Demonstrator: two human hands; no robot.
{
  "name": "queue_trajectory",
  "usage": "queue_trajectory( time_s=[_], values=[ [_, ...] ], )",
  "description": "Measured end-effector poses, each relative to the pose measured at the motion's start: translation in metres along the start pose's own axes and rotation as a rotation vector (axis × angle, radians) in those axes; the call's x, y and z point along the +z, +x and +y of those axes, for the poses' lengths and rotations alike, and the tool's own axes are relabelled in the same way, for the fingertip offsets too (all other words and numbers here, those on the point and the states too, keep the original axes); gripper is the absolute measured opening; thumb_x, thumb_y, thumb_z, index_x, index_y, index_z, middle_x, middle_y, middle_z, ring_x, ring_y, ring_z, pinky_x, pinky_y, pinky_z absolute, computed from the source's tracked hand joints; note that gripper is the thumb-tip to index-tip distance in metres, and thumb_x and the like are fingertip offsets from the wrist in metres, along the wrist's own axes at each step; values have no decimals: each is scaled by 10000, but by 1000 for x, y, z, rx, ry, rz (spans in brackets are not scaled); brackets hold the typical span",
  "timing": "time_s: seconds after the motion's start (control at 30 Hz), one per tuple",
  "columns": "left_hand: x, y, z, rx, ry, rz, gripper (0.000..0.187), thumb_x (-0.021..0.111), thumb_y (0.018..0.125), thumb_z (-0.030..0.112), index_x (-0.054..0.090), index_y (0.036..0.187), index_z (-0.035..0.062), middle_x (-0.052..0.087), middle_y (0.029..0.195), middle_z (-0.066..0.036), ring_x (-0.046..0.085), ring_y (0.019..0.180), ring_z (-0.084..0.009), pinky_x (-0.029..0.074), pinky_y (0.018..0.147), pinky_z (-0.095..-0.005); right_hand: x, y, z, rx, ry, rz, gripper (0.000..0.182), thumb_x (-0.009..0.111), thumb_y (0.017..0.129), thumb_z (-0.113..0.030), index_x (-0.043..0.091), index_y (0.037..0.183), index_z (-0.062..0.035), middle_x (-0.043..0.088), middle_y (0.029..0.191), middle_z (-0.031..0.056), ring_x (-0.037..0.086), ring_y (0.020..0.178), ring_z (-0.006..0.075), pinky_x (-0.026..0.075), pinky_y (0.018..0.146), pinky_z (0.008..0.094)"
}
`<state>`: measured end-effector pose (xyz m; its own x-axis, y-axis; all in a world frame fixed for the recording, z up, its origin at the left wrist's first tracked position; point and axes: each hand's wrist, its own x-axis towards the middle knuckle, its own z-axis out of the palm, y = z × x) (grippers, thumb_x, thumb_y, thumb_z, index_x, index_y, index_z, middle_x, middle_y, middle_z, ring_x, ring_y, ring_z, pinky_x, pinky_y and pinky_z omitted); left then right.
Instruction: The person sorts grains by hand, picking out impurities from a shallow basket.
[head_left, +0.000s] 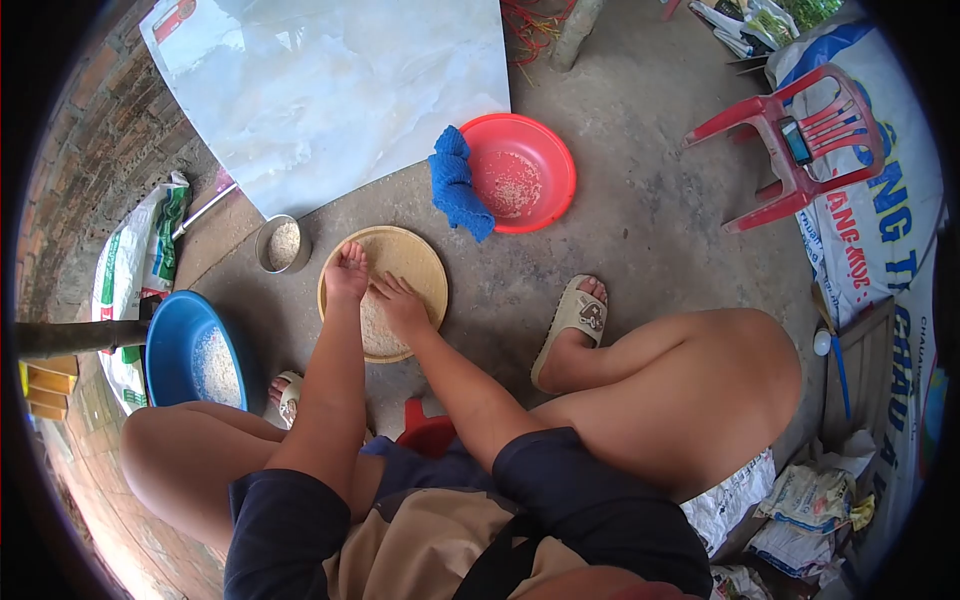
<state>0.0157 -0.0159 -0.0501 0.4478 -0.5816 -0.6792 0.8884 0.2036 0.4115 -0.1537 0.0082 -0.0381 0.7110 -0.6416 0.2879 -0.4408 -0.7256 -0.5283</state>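
A round woven tray [428, 262] lies on the floor between my feet, with pale grain [378, 335] spread on it. My left hand [348, 272] is over the tray's left part, palm turned up and fingers curled; whether it holds any grain is too small to tell. Beside it, my right hand [400, 305] rests palm down on the grain with its fingers spread. Close by on the left stands a metal pot [284, 245] with grain inside.
Behind the tray are a red basin [540, 165] with grain bits and a blue cloth [458, 185] over its rim. A blue basin [180, 350] holding grain stands left. A large marbled panel [340, 90], a red chair [790, 150] and printed sacks [850, 230] surround the floor.
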Motion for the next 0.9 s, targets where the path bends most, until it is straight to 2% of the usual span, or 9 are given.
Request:
queue_trajectory(
  time_s=[0.13,0.2,0.33,0.4,0.6,0.73,0.77,0.83,0.9],
  values=[
    [1,-10,-9,-30,53,6,314,340,941,219,560,991,1,597,972,-91,585,898,-223,489,797,-334,4,10,11,137,212,-75,329,456,818,-92,595,1116,-95,505,1261,68,418,1220,241,400,960,345],
    [1,-11,-10,-27,68,16,321,331,943,219,558,993,-3,598,966,-95,586,886,-224,489,790,-334,0,14,10,264,308,-13,294,484,797,-92,624,1056,-99,574,1135,74,495,1119,252,455,871,336],
    [-4,-5,-12,-39,89,-4,332,311,945,213,549,1005,-11,599,951,-105,586,870,-227,489,774,-332,-23,17,-3,197,156,108,259,505,778,-83,613,1014,-89,574,1037,88,533,997,259,469,812,367],
    [-4,-6,-11,-37,80,-1,334,307,945,213,546,1010,-11,598,949,-105,585,869,-229,489,775,-332,-36,6,-15,125,64,170,212,592,753,-87,599,965,-75,547,888,99,533,884,285,446,777,388],
    [-6,-1,-12,-23,26,-19,346,294,945,219,543,1017,-11,592,957,-104,575,890,-231,474,810,-343,4,-1,-16,300,130,43,80,568,773,-88,546,836,-44,517,857,121,536,857,315,446,730,419],
    [-8,6,-17,-62,55,-109,341,301,942,223,539,1019,-10,591,968,-107,563,925,-235,458,839,-350,-1,27,-8,468,308,269,40,556,783,-63,543,798,-28,541,822,137,546,808,331,446,692,416],
    [-9,7,-19,-84,43,-102,337,306,940,225,537,1017,-9,591,971,-110,560,934,-242,454,843,-353,-3,34,-6,471,310,270,40,556,783,-63,543,798,-28,541,822,137,546,808,331,446,692,416],
    [-7,3,-23,-108,28,-94,333,311,938,227,535,1016,-8,591,973,-114,556,943,-250,451,848,-356,-20,54,-9,434,473,455,50,512,805,-56,549,817,-25,558,866,155,545,832,339,448,709,420],
    [-1,-7,-24,-257,205,-317,322,324,934,234,541,1007,7,595,985,-116,558,943,-255,456,838,-359,-31,73,-13,439,525,483,63,527,793,-41,566,840,-27,567,863,147,555,821,323,455,705,398]
  ],
)
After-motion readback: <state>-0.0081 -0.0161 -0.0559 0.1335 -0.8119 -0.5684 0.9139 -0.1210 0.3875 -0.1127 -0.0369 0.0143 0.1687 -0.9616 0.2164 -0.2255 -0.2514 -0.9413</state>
